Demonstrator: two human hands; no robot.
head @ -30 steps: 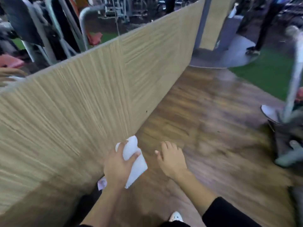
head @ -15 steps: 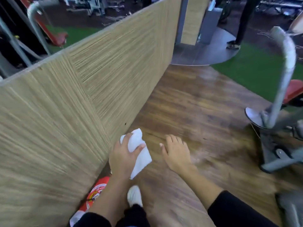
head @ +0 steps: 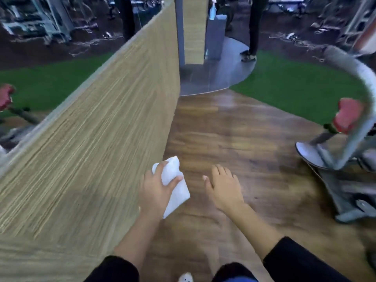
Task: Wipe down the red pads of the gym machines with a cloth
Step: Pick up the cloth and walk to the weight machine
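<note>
My left hand grips a folded white cloth low in front of me, beside the wooden partition. My right hand hangs open beside it over the wood floor, fingers relaxed and holding nothing. A red pad sits on a grey gym machine at the right, well apart from both hands. Another red pad shows at the far left edge, beyond the partition.
A long wooden partition runs along my left. Wood floor leads ahead to a grey tiled area and a pillar. Green turf lies right. A person's legs stand near a stand with a spray bottle.
The view has swung right and advanced along the partition, bringing the right machine's red pad into sight. Both hands keep their pose, the left still gripping the cloth.
</note>
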